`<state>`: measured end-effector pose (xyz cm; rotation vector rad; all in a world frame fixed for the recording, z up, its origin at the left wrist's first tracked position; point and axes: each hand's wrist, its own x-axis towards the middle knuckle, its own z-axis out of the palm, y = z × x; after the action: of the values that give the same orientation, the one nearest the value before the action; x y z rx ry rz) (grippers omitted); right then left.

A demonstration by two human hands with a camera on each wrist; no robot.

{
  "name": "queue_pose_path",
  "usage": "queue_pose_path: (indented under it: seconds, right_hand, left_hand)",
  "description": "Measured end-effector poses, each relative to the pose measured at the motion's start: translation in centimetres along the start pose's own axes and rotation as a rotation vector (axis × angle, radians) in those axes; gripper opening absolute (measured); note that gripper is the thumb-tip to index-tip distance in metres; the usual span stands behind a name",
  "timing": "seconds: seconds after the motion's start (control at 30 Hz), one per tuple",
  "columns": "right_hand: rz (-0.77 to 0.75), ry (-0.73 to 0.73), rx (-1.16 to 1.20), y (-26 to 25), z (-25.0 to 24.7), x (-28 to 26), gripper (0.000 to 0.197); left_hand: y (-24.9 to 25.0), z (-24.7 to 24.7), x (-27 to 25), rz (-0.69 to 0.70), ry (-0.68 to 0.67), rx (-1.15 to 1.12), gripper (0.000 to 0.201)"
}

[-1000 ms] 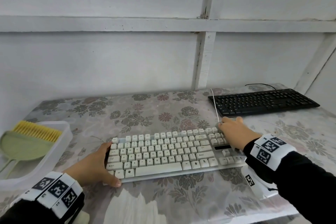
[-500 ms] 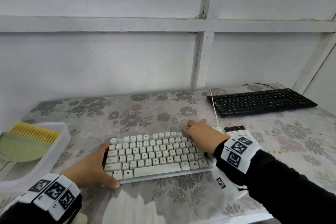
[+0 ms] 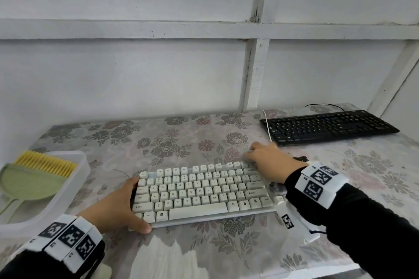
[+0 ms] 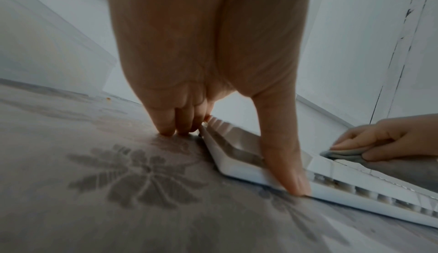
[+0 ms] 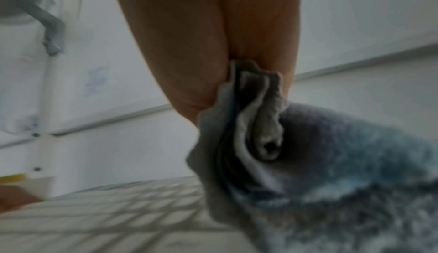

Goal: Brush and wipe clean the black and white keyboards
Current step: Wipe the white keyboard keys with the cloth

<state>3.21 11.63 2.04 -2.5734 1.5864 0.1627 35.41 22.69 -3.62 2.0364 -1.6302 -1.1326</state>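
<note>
Head view: the white keyboard lies near-centre on the floral table, the black keyboard far right; the right hand hides the white board's right end. Left-wrist view: the left hand grips the keyboard's left edge, thumb on its front. Right-wrist view, blurred: the right hand clutches a grey cloth over the keys.

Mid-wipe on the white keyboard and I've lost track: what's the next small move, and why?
Probably draw the grey cloth under the right hand leftward along the top key rows. It sits at the white keyboard's far right corner, and the left hand braces the left end.
</note>
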Motion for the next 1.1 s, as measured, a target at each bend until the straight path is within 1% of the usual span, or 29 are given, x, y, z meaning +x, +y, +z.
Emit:
queue_pose_path:
  seconds: [0.03,0.07,0.13,0.23,0.4,0.57,0.63,0.7,0.83,0.9,0.97,1.1]
  right_hand:
    - [-0.06,-0.006,-0.012,-1.0,0.5,0.3,0.021]
    - [-0.115,0.006,-0.023,-1.8,1.0,0.5,0.021]
    - [-0.14,0.014,-0.114,-2.7,1.7,0.8,0.031]
    - [-0.112,0.054,-0.199,-1.8,2.0,0.4,0.039]
    - [-0.109,0.112,-0.222,0.7,2.0,-0.2,0.038]
    - [-0.056,0.099,-0.155,2.4,1.8,-0.2,0.028]
    - [-0.053,0.086,-0.142,3.0,2.0,0.1,0.031]
    - [-0.009,0.089,-0.14,4.0,2.1,0.5,0.038]
    - [0.128,0.052,-0.14,6.2,1.4,0.3,0.038]
    - [0.163,0.057,-0.13,6.8,1.1,-0.1,0.037]
    - [0.15,0.062,-0.135,7.0,1.3,-0.5,0.035]
    - [0.112,0.076,-0.217,7.9,2.1,-0.8,0.042]
  left_hand:
    - [0.0,0.0,0.0,-0.001,0.0,0.004,0.129]
    - [0.0,0.0,0.0,0.0,0.0,0.006,0.129]
    - [-0.1,0.0,0.0,0.006,0.0,0.003,0.129]
    - [-0.1,0.0,0.0,0.007,-0.003,0.005,0.128]
    - [-0.3,0.0,0.1,-0.003,-0.002,0.012,0.132]
    - [-0.2,0.0,0.0,-0.002,0.001,0.003,0.13]
    - [-0.1,0.0,0.0,-0.003,0.001,0.008,0.132]
    - [-0.1,0.0,0.0,0.002,0.001,0.0,0.134]
    - [-0.2,0.0,0.0,0.004,0.001,-0.006,0.134]
    - [-0.2,0.0,0.1,0.002,-0.002,-0.011,0.136]
    - [-0.3,0.0,0.1,0.001,-0.002,-0.011,0.135]
    - [-0.3,0.0,0.1,-0.004,-0.003,0.013,0.135]
